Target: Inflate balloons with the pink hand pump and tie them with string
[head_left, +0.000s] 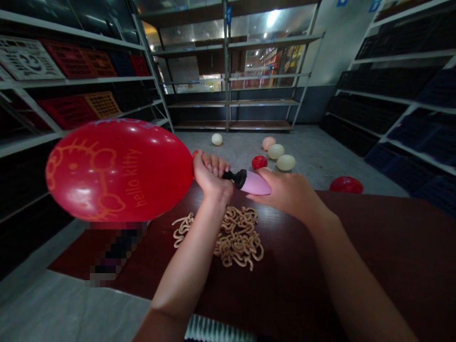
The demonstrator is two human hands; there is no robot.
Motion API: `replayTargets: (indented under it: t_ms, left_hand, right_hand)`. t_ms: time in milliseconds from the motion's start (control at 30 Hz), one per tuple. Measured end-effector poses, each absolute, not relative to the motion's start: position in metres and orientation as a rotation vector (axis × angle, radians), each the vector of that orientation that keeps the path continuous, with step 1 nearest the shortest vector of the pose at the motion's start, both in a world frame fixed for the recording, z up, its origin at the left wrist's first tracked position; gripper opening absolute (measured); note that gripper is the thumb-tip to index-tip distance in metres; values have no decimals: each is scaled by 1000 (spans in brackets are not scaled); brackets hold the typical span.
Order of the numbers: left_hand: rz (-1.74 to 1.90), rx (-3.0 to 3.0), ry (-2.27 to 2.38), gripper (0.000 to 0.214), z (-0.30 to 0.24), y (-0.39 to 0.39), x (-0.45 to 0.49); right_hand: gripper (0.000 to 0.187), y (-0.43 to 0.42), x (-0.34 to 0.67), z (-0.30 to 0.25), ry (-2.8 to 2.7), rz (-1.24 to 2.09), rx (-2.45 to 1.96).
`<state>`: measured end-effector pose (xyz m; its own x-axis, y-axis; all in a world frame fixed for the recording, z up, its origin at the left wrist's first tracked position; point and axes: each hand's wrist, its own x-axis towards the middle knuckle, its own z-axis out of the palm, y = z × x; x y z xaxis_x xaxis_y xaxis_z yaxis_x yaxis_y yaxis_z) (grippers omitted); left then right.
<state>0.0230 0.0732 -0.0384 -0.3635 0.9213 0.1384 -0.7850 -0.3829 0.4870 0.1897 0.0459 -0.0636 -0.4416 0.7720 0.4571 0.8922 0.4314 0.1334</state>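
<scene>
A large inflated red balloon [119, 170] with an orange cartoon print hangs above the left of a dark wooden table [374, 247]. My left hand [211, 176] is closed around the balloon's neck where it meets the black nozzle of a pink hand pump [249, 183]. My right hand [290, 192] wraps the pump's pink body from the right. Under my hands a pile of beige uninflated long balloons [231, 235] lies on the table.
Several inflated balloons, cream, pink and red [276, 154], lie on the grey floor beyond the table, with another red one [346, 185] at the far edge. Metal shelves with crates [71, 61] line both sides. A blurred-out patch [114, 251] sits on the table's left.
</scene>
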Motion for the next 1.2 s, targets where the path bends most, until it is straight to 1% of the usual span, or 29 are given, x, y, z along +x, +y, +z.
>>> replayTargets:
  t_ms: [233, 333, 500, 567, 767, 933, 1067, 1200]
  left_hand:
    - [1987, 427, 387, 51, -38, 90, -16]
    - [2016, 404, 342, 50, -34, 92, -37]
    - [2091, 411, 280, 49, -22, 83, -59]
    - [2116, 430, 287, 50, -18, 77, -60]
    - [2145, 478, 323, 52, -14, 69, -41]
    - [2123, 502, 366, 54, -19, 66, -8]
    - [2037, 552, 375, 56, -28, 59, 26]
    - [1957, 578, 346, 58, -34, 52, 49]
  right_hand:
    - [56, 57, 197, -72, -2366, -429, -1477]
    - [56, 59, 203, -69, -2384, -409, -1483]
    - [43, 55, 211, -57, -2383, -279, -1563]
    - [40, 53, 213, -55, -2368, -283, -1565]
    - [43, 51, 219, -56, -2330, -407, -1511]
    - [54, 50, 222, -55, -2332, -334, -1441]
    - [49, 46, 214, -53, -2361, -229, -1386]
    - [43, 40, 206, -51, -2380, -291, -1377]
